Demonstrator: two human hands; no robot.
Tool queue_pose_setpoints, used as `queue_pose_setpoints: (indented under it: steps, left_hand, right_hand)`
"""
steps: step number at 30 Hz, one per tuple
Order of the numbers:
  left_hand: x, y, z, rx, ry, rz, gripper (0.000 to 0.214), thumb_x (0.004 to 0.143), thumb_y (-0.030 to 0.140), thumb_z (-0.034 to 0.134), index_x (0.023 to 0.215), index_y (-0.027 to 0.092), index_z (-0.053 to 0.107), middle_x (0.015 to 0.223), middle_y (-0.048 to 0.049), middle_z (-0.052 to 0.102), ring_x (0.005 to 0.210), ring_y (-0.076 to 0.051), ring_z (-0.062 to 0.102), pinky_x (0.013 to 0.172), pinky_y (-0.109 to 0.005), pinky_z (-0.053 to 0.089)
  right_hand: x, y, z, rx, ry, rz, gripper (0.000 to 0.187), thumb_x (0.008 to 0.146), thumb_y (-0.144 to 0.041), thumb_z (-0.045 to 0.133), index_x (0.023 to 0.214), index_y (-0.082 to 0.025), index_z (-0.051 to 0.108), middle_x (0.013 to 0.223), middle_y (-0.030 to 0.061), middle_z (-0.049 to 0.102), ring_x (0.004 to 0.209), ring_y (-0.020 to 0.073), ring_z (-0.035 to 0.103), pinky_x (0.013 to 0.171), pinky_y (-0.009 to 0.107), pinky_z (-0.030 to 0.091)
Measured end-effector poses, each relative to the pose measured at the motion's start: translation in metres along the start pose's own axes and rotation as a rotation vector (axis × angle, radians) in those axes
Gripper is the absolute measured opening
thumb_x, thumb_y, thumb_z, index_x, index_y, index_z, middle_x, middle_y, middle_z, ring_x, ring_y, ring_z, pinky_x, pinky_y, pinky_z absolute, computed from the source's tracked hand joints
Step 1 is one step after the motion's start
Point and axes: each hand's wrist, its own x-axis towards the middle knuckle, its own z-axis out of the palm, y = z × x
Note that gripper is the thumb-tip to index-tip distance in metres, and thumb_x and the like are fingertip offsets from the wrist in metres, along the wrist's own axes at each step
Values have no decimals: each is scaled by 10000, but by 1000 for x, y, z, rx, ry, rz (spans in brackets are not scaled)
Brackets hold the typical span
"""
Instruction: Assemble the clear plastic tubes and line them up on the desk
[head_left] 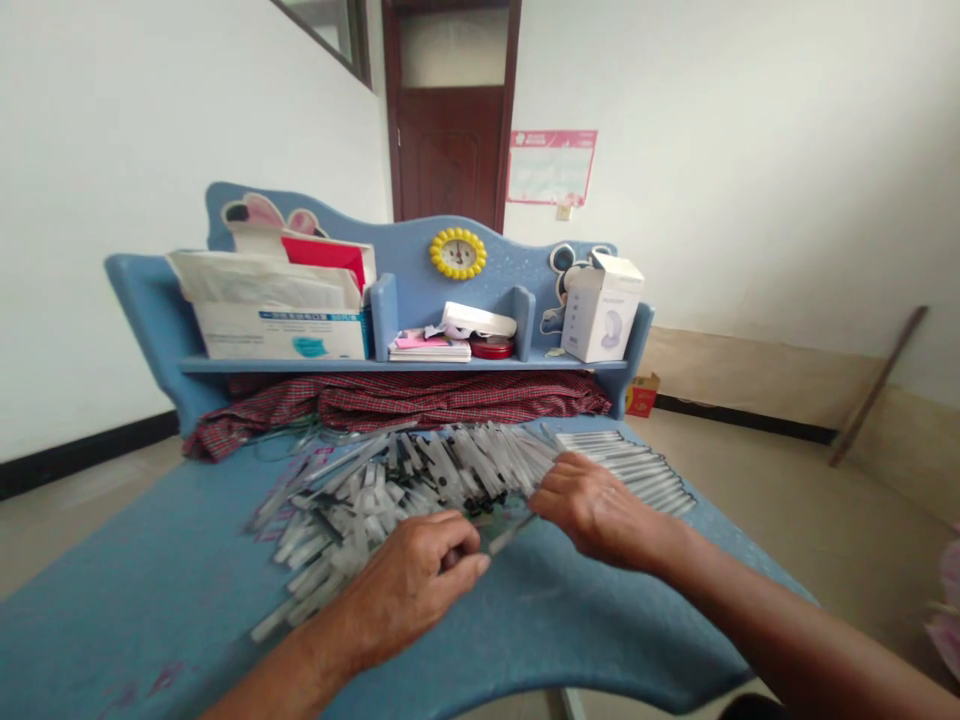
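Observation:
My right hand is closed, its fingers pinching a thin translucent tube that looks like a pen barrel. The tube slants down toward the left thumb, slightly blurred. My left hand has curled fingers with the thumb near the tube's lower end; whatever is inside them is hidden. A loose pile of clear tubes lies beyond and left of my left hand. More tubes with black ends are heaped behind both hands. To the right of my right hand, slim tubes lie side by side in a row.
The blue table carries a rear shelf with a mask box, booklets, a red round tin and a white box. Bunched red checked cloth lies beneath the shelf. A stick leans on the wall.

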Motion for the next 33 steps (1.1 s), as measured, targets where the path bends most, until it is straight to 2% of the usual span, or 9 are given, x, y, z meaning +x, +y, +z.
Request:
queue_pose_setpoints:
  steps: [2,7,11,18,24,30,33]
  left_hand:
    - [0,-2,-2,13,27,-4,192,822,289,478,744,166,601,699,0,576,644,-107,534,604,-215,374]
    - [0,-4,-3,55,43,0,204,825,279,472,716,160,598,689,-8,575,653,-114,537,612,-220,369]
    - [1,-4,-2,65,26,-1,216,823,266,463,690,160,595,673,-11,572,639,-114,536,598,-219,363]
    - [3,-5,-5,85,39,-14,221,820,263,456,695,160,606,678,-11,579,647,-115,546,598,-214,365]
    - [4,-3,-9,98,68,-48,232,821,240,446,680,154,609,673,-14,585,663,-117,555,609,-213,370]
    - [3,-4,-8,109,89,-30,234,825,235,443,685,157,614,663,-8,585,658,-108,556,601,-202,369]
    - [3,-4,-8,128,99,-13,235,826,228,437,686,160,614,662,-8,587,661,-109,557,598,-200,373]
  right_hand:
    - [-10,27,-3,26,-48,105,196,875,-129,429,769,-162,591,725,36,611,700,138,522,733,270,344]
    - [-45,95,-3,51,-156,471,176,844,-216,486,854,-190,660,850,54,679,798,158,602,711,233,391]
    - [-62,121,6,91,-223,549,172,803,-226,524,882,-212,676,890,36,700,848,168,626,744,227,418]
    - [-68,126,20,118,-242,537,254,791,-208,516,986,-217,679,1017,42,696,933,188,629,801,252,445]
    - [-65,122,22,91,-221,538,263,808,-185,473,961,-197,687,966,57,705,886,190,639,759,253,451]
    - [-40,101,17,87,-174,491,273,838,-204,442,953,-199,690,947,59,709,884,172,639,751,224,438]
    - [-19,90,15,73,-211,490,268,842,-228,450,966,-200,686,953,58,708,899,172,638,747,217,432]
